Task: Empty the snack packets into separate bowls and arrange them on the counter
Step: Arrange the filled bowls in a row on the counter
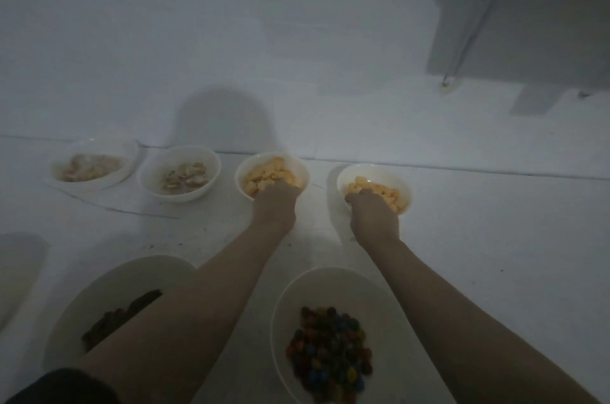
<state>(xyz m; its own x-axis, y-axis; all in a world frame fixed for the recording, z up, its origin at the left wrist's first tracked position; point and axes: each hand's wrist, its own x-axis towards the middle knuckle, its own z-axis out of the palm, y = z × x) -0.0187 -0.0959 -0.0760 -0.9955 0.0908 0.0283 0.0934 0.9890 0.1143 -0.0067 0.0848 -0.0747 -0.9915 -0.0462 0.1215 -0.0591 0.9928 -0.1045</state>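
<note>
Across the middle of the frame, four white bowls are lined up against the back edge of the tabletop point(495, 255): a shallow bowl of pale snacks point(95, 163) at far left, a second pale-snack bowl point(180, 173), and two bowls of yellow-orange snacks. The left hand point(275, 205) is laid on the near rim of the third bowl point(272, 174), and the right hand point(374, 215) on the near rim of the fourth bowl point(374, 187); both hands are seen from the back, so whether the fingers curl over the rims cannot be told. At lower centre a large dish of multicoloured candies point(330, 347) is seen, and at lower left a dish of dark brown pieces point(122, 314). No packets are visible. Emptying is judged complete; only the final arranging of the bowls appears to remain.
</note>
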